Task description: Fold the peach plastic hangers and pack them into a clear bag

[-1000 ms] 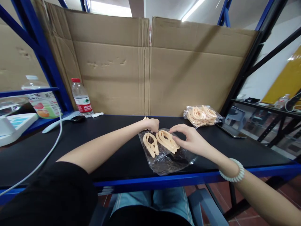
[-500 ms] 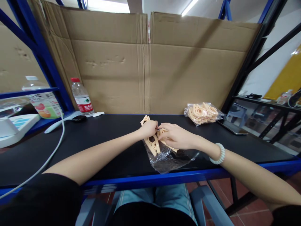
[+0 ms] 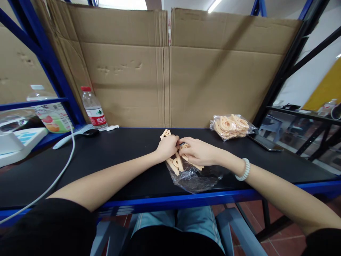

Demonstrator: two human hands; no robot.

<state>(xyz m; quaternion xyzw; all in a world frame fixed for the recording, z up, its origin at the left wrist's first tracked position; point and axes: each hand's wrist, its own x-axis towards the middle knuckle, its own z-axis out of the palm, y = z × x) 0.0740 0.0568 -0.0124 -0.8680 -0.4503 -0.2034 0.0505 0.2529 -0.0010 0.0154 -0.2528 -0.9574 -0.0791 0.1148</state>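
Observation:
A clear plastic bag (image 3: 194, 179) lies on the black shelf top (image 3: 106, 156) in front of me, with peach-coloured plastic pieces (image 3: 176, 163) inside its far end. My left hand (image 3: 167, 146) is closed on a peach piece whose end sticks out beyond the knuckles. My right hand (image 3: 198, 152) is closed over the bag's mouth and the pieces under it. The two hands touch at the fingertips. What the fingers pinch between them is hidden.
A second filled bag of peach pieces (image 3: 231, 127) lies at the back right, beside a dark phone (image 3: 265, 142). A water bottle (image 3: 93, 108), a black mouse (image 3: 90, 133) and a white cable (image 3: 57, 177) are at the left. Cardboard (image 3: 170, 67) walls off the back.
My right hand moved left from the bag's side onto its mouth and closed there against my left hand. The bag's peach pieces are now mostly covered.

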